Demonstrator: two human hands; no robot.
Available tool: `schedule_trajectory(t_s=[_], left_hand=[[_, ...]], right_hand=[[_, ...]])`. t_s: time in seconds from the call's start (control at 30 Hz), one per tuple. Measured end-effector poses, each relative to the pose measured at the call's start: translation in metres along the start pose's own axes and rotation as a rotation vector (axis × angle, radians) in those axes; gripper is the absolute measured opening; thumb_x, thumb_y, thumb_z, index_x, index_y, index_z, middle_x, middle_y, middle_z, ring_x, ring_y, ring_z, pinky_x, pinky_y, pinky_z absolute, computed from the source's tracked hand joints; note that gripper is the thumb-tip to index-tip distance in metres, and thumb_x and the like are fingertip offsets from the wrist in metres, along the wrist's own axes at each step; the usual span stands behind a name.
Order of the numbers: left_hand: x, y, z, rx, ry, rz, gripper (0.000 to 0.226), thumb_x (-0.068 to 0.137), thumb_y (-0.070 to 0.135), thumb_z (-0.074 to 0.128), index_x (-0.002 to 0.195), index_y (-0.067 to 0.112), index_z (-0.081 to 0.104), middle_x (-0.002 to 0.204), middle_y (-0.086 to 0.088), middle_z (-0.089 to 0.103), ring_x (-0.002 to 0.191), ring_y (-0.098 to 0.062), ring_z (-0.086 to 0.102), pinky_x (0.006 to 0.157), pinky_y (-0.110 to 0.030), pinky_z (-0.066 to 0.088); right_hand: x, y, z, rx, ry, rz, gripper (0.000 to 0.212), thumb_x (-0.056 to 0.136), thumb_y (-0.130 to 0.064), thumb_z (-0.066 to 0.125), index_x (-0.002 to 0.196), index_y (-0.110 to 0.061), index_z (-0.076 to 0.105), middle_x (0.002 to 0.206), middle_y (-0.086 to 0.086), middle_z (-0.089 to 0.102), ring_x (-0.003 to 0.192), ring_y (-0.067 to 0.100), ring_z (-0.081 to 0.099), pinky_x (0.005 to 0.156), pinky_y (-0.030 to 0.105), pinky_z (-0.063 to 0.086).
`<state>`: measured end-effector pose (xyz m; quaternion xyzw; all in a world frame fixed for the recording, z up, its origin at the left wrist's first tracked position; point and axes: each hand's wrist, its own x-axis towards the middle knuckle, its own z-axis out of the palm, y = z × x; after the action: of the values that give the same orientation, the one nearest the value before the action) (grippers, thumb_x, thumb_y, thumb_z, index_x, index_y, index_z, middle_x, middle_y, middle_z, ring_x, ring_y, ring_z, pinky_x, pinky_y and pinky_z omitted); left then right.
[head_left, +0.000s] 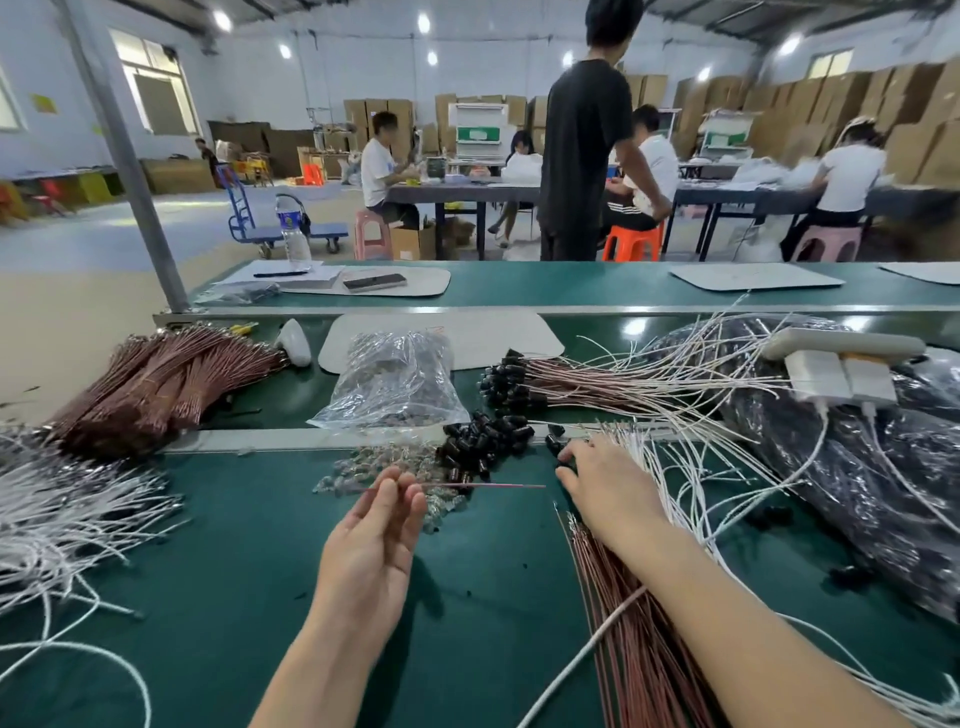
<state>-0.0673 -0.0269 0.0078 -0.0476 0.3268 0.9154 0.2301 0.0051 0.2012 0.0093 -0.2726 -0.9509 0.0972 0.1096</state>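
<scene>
Pinching a thin wire (467, 486), left hand (371, 540); right hand (602, 488) on black caps (483, 441).

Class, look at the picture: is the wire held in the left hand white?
No, the left hand pinches a thin red wire that points to the right above the green table.

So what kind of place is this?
Probably a small factory assembly floor: bundled brown wires and heaped black caps on a green workbench, cardboard cartons stacked along the far wall.
</scene>
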Motion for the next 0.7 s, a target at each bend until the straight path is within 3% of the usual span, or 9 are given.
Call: schedule_trajectory(t_s=[0.07,0.13,0.2,0.3,0.37,0.5,0.7], left_hand=[[0.003,-0.005,-0.003,-0.017,-0.008,-0.016,0.014,0.095,0.004,0.056,0.098,0.002,0.069,0.082,-0.009,0.075,0.071,-0.014,0.074,0.063,-0.022,0.061],[0.005,-0.006,-0.004,-0.025,-0.005,-0.027,0.014,0.095,0.003,0.056,0.098,0.002,0.069,0.084,-0.01,0.076,0.073,-0.015,0.075,0.063,-0.023,0.061],[0.009,-0.006,-0.006,-0.028,0.013,-0.029,0.015,0.097,0.002,0.054,0.098,0.002,0.068,0.084,-0.01,0.076,0.073,-0.015,0.075,0.063,-0.023,0.061],[0.011,-0.005,-0.006,-0.026,0.034,-0.021,0.016,0.099,0.002,0.052,0.098,0.002,0.067,0.083,-0.01,0.076,0.072,-0.015,0.075,0.064,-0.024,0.061],[0.011,-0.006,-0.005,-0.019,0.039,-0.018,0.016,0.1,0.002,0.051,0.097,0.002,0.067,0.082,-0.009,0.076,0.071,-0.015,0.075,0.063,-0.024,0.061],[0.008,-0.008,-0.005,-0.004,0.056,-0.008,0.015,0.1,0.002,0.051,0.098,0.002,0.066,0.081,-0.01,0.076,0.069,-0.015,0.074,0.063,-0.025,0.061],[0.009,-0.007,-0.003,-0.007,0.077,-0.005,0.015,0.1,0.003,0.051,0.099,0.002,0.066,0.079,-0.009,0.075,0.068,-0.015,0.074,0.063,-0.025,0.061]], right_hand=[[-0.001,-0.001,-0.002,0.047,0.053,-0.004,0.024,0.103,-0.033,0.053,0.122,-0.021,0.059,0.121,-0.001,0.06,0.11,0.019,0.057,0.087,0.033,0.049],[-0.007,-0.003,-0.006,0.319,0.17,0.02,0.018,0.101,-0.027,0.057,0.119,-0.022,0.06,0.11,-0.004,0.066,0.1,0.012,0.062,0.084,0.027,0.05],[-0.018,-0.01,-0.01,0.746,0.221,0.078,0.017,0.102,-0.023,0.058,0.118,-0.028,0.061,0.097,-0.007,0.069,0.083,0.003,0.063,0.074,0.016,0.051],[-0.035,-0.026,-0.013,1.53,0.064,0.181,0.019,0.102,-0.011,0.057,0.115,-0.018,0.068,0.091,0.002,0.075,0.079,0.01,0.069,0.071,0.021,0.059],[-0.043,-0.034,-0.013,1.916,-0.034,0.269,0.018,0.1,-0.004,0.055,0.112,-0.008,0.068,0.094,0.01,0.076,0.081,0.018,0.073,0.071,0.025,0.061],[-0.051,-0.035,-0.01,2.154,-0.047,0.366,0.016,0.1,0.0,0.053,0.111,-0.005,0.063,0.106,0.02,0.075,0.089,0.027,0.075,0.07,0.028,0.062],[-0.058,-0.035,-0.008,2.209,-0.112,0.405,0.019,0.099,0.002,0.052,0.117,-0.003,0.058,0.115,0.024,0.072,0.095,0.031,0.074,0.072,0.03,0.062]])
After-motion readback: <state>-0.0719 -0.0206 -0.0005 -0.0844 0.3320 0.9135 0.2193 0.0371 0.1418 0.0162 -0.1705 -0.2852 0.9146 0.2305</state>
